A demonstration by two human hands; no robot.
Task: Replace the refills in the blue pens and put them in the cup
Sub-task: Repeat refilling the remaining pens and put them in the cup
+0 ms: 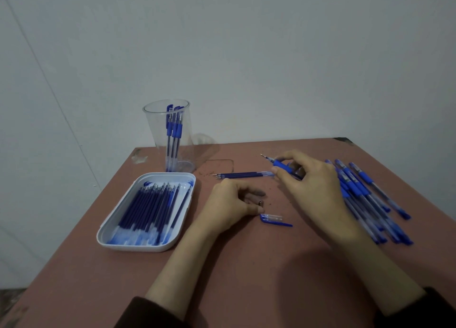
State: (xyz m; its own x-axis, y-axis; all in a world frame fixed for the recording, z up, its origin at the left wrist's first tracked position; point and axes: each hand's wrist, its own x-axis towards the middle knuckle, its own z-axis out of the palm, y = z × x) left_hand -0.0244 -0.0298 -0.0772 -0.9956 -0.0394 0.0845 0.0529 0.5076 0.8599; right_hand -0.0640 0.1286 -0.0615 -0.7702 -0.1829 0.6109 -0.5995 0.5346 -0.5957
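Note:
My right hand (312, 182) grips a blue pen (278, 163) by its rubber grip, tip pointing left and uncapped. My left hand (232, 204) rests on the table with fingers curled; a small dark metal tip piece (260, 202) shows at its fingertips. A pen cap (274, 219) lies just right of that hand. Three loose refills (243, 175) lie side by side between the hands and the cup. The clear plastic cup (158, 132) at the back holds a few blue pens (174, 130) upright. A white tray (148, 246) on the left holds several new refills (150, 209).
A pile of several blue pens (365, 196) lies at the right, partly under my right wrist. The reddish-brown table (246, 273) ends close behind the cup, where a grey wall (246, 56) stands. The table's left edge runs just beyond the tray.

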